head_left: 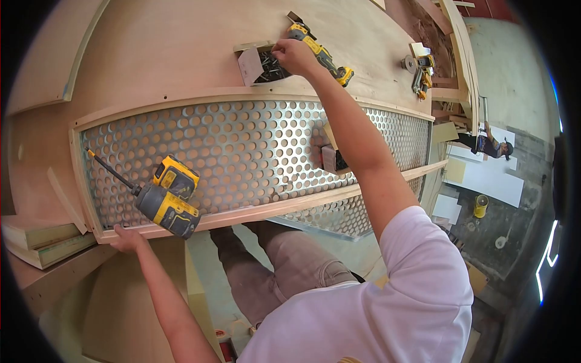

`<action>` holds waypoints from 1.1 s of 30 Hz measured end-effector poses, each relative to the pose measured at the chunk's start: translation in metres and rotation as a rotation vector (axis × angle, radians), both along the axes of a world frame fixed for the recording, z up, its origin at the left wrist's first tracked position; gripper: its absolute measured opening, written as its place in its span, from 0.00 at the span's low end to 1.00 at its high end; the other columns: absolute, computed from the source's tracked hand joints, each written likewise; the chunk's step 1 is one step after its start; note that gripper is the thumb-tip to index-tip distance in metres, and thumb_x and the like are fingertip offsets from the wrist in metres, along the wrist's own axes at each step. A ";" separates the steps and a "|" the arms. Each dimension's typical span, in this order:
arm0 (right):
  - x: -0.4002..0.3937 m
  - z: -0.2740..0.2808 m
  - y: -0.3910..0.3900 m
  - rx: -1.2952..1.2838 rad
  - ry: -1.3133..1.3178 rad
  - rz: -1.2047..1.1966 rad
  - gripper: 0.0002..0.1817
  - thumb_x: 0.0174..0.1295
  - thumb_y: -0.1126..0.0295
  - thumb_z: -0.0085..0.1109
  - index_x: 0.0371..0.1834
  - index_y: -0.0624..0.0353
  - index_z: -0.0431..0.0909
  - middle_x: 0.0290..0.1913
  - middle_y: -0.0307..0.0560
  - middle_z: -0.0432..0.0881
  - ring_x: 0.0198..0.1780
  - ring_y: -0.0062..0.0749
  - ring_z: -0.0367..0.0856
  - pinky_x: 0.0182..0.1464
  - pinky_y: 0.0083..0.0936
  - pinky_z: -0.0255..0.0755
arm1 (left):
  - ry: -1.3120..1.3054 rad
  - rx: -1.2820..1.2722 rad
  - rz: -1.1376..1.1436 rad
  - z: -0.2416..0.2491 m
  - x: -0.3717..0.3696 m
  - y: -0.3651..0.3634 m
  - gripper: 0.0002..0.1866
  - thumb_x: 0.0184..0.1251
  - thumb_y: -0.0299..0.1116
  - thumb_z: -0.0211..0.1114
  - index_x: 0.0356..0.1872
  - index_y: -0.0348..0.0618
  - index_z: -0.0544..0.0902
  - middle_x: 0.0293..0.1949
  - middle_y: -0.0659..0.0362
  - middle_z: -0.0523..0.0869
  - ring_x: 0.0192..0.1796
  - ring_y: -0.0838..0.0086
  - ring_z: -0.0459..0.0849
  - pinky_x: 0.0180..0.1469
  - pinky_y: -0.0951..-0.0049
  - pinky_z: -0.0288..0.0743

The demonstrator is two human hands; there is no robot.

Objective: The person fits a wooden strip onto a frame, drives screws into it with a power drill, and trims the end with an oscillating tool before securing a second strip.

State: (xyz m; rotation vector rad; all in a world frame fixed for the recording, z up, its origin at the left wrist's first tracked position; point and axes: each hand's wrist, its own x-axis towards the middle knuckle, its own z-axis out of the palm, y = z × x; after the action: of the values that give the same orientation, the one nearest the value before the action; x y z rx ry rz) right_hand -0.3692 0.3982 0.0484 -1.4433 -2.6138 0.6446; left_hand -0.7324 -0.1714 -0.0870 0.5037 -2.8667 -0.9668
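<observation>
My left hand [128,239] grips the near left corner of a long wooden frame [242,215] around a perforated metal sheet [242,139]. A yellow and black cordless drill [166,206] with a long bit lies on the sheet, just beyond that hand. My right hand [295,55] is at an open box of dark screws [267,68] on the tabletop past the frame's far edge. Its fingers are pinched together; whatever they hold is too small to make out. Another yellow and black power tool [324,54] lies beside this hand.
A second small box [333,158] rests on the sheet, partly behind my right forearm. Hand tools [422,75] lie at the table's right end. Stacked boards [48,242] are at the left. Farther right, another person [493,146] is near white panels and a yellow bucket [481,206].
</observation>
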 end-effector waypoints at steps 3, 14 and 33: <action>-0.003 -0.001 -0.003 -0.072 -0.023 0.027 0.11 0.63 0.61 0.65 0.42 0.54 0.90 0.41 0.56 0.90 0.46 0.54 0.88 0.52 0.42 0.81 | 0.004 0.003 -0.001 -0.005 -0.002 -0.003 0.35 0.65 0.51 0.70 0.53 0.21 0.75 0.47 0.29 0.85 0.49 0.36 0.84 0.55 0.44 0.74; 0.006 -0.023 -0.001 -0.169 -0.121 0.105 0.11 0.60 0.65 0.67 0.41 0.58 0.89 0.44 0.57 0.89 0.48 0.55 0.87 0.53 0.44 0.81 | 0.011 0.040 0.032 -0.009 -0.006 -0.004 0.37 0.65 0.49 0.70 0.58 0.19 0.73 0.53 0.27 0.83 0.54 0.38 0.84 0.60 0.47 0.75; 0.059 0.007 -0.099 -1.046 0.804 -0.346 0.16 0.73 0.79 0.52 0.60 0.66 0.81 0.40 0.41 0.82 0.38 0.23 0.83 0.43 0.24 0.83 | -0.058 0.088 -0.013 0.008 0.000 0.005 0.38 0.63 0.44 0.71 0.63 0.19 0.70 0.56 0.28 0.81 0.55 0.43 0.85 0.57 0.50 0.78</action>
State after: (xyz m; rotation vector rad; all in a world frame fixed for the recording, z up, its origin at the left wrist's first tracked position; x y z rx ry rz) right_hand -0.3103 0.2988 0.0554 -1.2761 -1.3460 2.1330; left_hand -0.7323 -0.1664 -0.0790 0.5299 -2.8918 -1.1021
